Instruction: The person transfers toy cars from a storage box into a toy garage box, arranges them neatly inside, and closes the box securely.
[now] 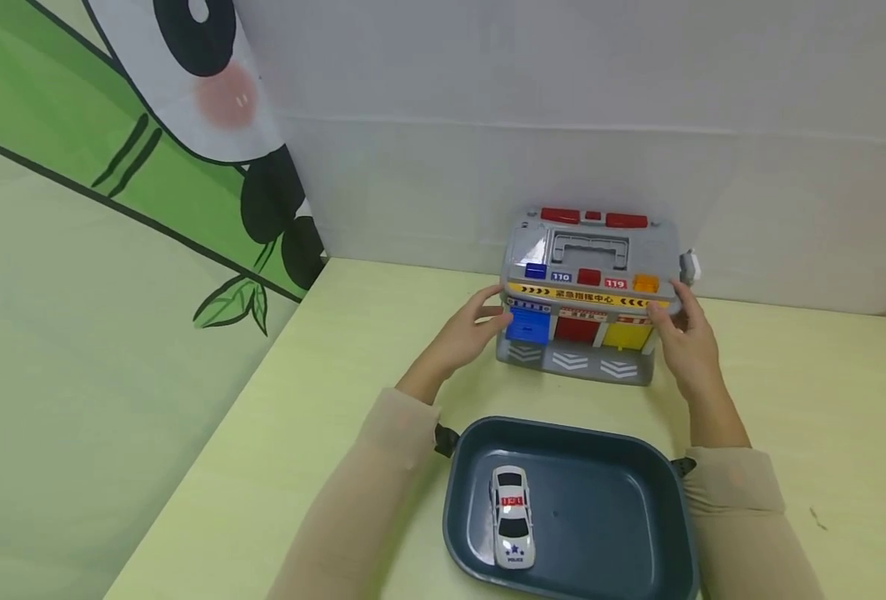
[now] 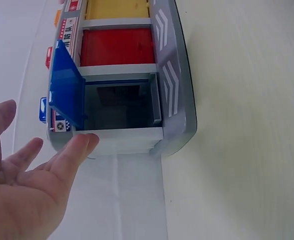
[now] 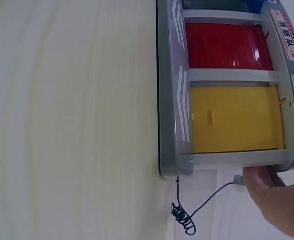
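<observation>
A grey toy garage [image 1: 600, 229] with a carry handle on its roof stands near the wall. Its blue door [image 2: 66, 85] is swung up, baring the dark bay [image 2: 119, 107] behind it. Beside that bay, the red door [image 2: 117, 46] and the yellow door [image 3: 237, 120] are closed. My left hand [image 1: 463, 337] is at the garage's left end, fingers loosely extended, with fingertips right at the edge beside the blue door. At the other end, my right hand [image 1: 690, 346] holds the garage's right side, thumb on the front corner and fingers behind.
A dark blue tray [image 1: 600, 533] with black side handles lies between my forearms. In it is a white toy police car [image 1: 513, 521]. A coiled dark cord [image 3: 184, 217] hangs beside the garage's right end. A pale wall [image 1: 600, 167] rises behind; a panda-print cloth hangs left.
</observation>
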`<action>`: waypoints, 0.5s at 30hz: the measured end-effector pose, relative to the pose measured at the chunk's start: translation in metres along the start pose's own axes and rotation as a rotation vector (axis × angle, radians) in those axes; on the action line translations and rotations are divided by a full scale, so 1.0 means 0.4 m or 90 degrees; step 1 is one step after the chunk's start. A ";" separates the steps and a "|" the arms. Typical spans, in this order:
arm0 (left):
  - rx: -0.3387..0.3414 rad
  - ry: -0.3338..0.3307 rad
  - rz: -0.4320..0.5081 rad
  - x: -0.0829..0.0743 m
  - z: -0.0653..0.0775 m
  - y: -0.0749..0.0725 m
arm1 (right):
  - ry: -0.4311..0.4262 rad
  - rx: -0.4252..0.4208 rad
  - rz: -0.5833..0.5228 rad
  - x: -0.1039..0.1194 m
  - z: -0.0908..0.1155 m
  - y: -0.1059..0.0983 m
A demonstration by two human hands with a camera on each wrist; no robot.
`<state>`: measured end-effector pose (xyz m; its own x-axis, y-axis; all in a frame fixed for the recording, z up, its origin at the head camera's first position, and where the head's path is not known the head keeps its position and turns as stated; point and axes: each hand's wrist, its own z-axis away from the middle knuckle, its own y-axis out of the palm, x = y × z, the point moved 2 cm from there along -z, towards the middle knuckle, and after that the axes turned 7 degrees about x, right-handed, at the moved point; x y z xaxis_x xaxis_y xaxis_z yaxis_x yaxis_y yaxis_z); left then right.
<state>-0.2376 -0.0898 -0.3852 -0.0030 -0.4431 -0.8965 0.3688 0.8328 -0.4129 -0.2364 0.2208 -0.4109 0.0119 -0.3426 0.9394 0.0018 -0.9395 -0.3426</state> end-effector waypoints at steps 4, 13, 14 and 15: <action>0.008 0.009 -0.011 0.006 0.019 -0.002 | 0.002 0.002 0.004 -0.004 0.003 0.001; 0.064 0.045 -0.103 -0.006 0.093 0.001 | 0.006 0.002 -0.009 0.004 0.003 -0.004; 0.065 0.053 -0.110 -0.007 0.105 0.001 | 0.006 0.003 -0.011 0.005 0.002 -0.003; 0.067 0.063 -0.115 -0.009 0.116 0.002 | 0.006 0.004 -0.015 0.005 0.001 -0.002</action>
<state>-0.1941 -0.1030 -0.3746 -0.1671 -0.5423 -0.8234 0.4488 0.7018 -0.5533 -0.2360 0.2207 -0.4086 0.0018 -0.3203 0.9473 0.0087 -0.9473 -0.3203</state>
